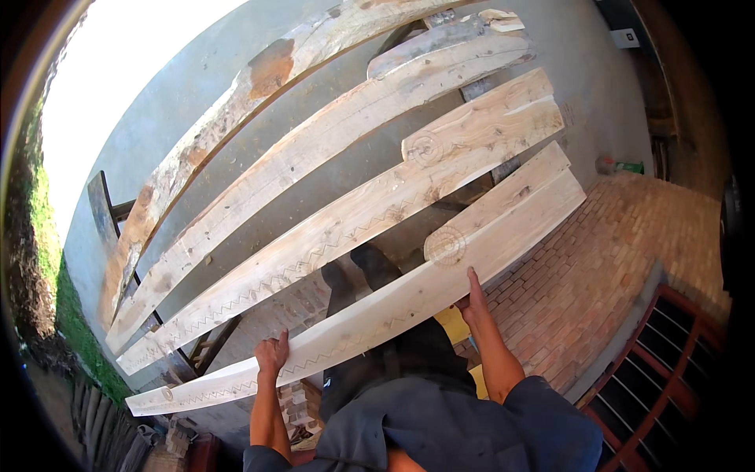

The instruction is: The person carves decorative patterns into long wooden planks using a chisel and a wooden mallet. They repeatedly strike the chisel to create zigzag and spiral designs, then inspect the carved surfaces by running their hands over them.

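Observation:
Nearest me is a long pale wooden plank (377,311), its face marked with a zigzag line and a round ringed pattern near its wider right end. My left hand (271,354) is closed on its near edge toward the left, thumb on top. Farther right, my right hand (472,300) grips the same edge just below the round pattern, one digit laid over the face and the rest hidden underneath. A second plank (314,256) with a similar zigzag and ringed circle lies beyond it.
Farther off lie a plain plank (307,153) and a rough slab (212,130) with brown patches. Dark supports (208,346) show beneath the planks. Brick paving (621,228) spreads at the right, beside a red metal grille (668,377). Grass (86,338) borders the left.

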Available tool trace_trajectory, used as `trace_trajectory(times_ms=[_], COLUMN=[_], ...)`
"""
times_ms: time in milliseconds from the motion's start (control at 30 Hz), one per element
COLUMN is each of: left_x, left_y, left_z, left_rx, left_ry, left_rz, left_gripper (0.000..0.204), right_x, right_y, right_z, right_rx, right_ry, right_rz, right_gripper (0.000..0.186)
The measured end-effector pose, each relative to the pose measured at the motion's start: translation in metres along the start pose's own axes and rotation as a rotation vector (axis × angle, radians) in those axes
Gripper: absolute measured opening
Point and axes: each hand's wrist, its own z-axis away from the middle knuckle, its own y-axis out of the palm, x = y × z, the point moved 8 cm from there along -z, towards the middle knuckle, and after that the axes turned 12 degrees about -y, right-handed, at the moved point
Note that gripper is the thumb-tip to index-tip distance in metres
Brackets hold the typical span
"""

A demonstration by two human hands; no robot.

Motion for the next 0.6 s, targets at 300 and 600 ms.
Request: trace_trajectory(times_ms=[300, 600], left_x=[-0.012, -0.031], left_y=[-0.058, -0.129], left_z=[0.017, 0.032], left_rx=[-0.263, -0.408], left_ry=[0.055, 0.205], left_rz=[0.115, 0.211], left_gripper=[0.07, 0.066], right_x=[0.01, 0.046], right_y=[0.006, 0.022], right_z=[0.013, 0.047], right_rx=[-0.04, -0.093], right_ry=[0.006, -0.054], right_rz=[-0.003, -0.077], right_gripper=[0.071, 0.07])
